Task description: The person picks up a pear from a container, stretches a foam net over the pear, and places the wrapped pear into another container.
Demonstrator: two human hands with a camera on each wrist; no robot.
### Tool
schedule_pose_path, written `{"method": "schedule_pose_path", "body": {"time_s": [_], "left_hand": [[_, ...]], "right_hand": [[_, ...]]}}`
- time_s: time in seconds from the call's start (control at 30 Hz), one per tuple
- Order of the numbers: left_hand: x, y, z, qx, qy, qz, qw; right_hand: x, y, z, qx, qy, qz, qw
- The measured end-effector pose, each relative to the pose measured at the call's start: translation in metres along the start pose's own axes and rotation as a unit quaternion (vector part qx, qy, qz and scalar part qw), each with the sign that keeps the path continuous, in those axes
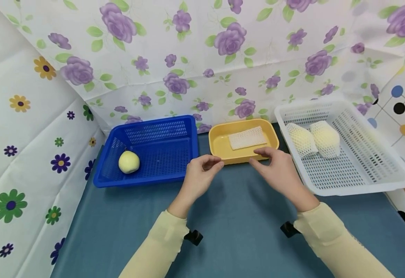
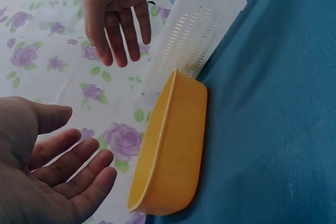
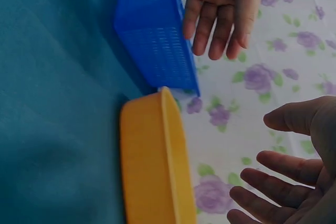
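My left hand [image 1: 201,173] hovers by the near left edge of a yellow tray [image 1: 233,160], fingers loosely bent and holding nothing. At the tray's near right edge is my right hand [image 1: 279,170], also holding nothing, thumb and fingers apart. Inside the tray lies a flat white foam net sleeve [image 1: 246,138]. Both wrist views show the fingers relaxed and apart from the tray, with the left hand [image 2: 63,177] and right hand [image 3: 289,182] above its rim level.
To the left, a blue basket [image 1: 160,178] holds a pale yellow round fruit [image 1: 129,162]. On the right stands a white basket [image 1: 362,189] with two net-wrapped fruits [image 1: 325,139]. A floral sheet [image 1: 174,58] hangs behind the blue tabletop [image 1: 237,231].
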State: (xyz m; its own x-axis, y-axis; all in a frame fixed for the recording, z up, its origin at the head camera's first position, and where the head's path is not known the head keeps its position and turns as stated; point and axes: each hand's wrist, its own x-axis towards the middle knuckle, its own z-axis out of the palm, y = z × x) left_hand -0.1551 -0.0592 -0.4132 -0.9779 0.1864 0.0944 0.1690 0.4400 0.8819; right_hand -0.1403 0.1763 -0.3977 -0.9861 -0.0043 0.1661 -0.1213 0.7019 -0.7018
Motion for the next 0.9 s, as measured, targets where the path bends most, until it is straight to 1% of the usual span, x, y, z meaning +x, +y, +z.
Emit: {"method": "schedule_pose_path", "body": {"time_s": [0.1, 0.2, 0.4, 0.63, 0.77, 0.83, 0.9], "left_hand": [[0.000, -0.004, 0.001, 0.004, -0.003, -0.007, 1.0000], [-0.002, -0.006, 0.001, 0.003, -0.004, -0.008, 1.0000], [-0.002, -0.007, -0.002, 0.006, -0.007, 0.003, 1.0000], [-0.002, -0.009, -0.008, 0.012, 0.009, 0.003, 0.9999], [-0.004, -0.010, -0.017, 0.025, 0.022, 0.003, 0.9994], [-0.006, -0.013, -0.025, 0.035, 0.033, 0.007, 0.9988], [-0.010, -0.019, -0.037, 0.050, 0.045, 0.012, 0.9977]], "right_hand": [[-0.001, 0.004, 0.007, 0.007, -0.005, 0.002, 1.0000], [-0.002, 0.005, 0.010, 0.009, -0.008, 0.006, 0.9999], [-0.001, 0.005, 0.014, 0.029, -0.001, -0.001, 0.9996], [0.002, 0.002, 0.020, 0.060, 0.006, -0.018, 0.9980], [0.004, -0.002, 0.023, 0.073, 0.002, -0.022, 0.9971], [0.006, -0.004, 0.025, 0.079, -0.003, -0.025, 0.9966], [0.007, -0.006, 0.027, 0.081, -0.009, -0.030, 0.9962]]}}
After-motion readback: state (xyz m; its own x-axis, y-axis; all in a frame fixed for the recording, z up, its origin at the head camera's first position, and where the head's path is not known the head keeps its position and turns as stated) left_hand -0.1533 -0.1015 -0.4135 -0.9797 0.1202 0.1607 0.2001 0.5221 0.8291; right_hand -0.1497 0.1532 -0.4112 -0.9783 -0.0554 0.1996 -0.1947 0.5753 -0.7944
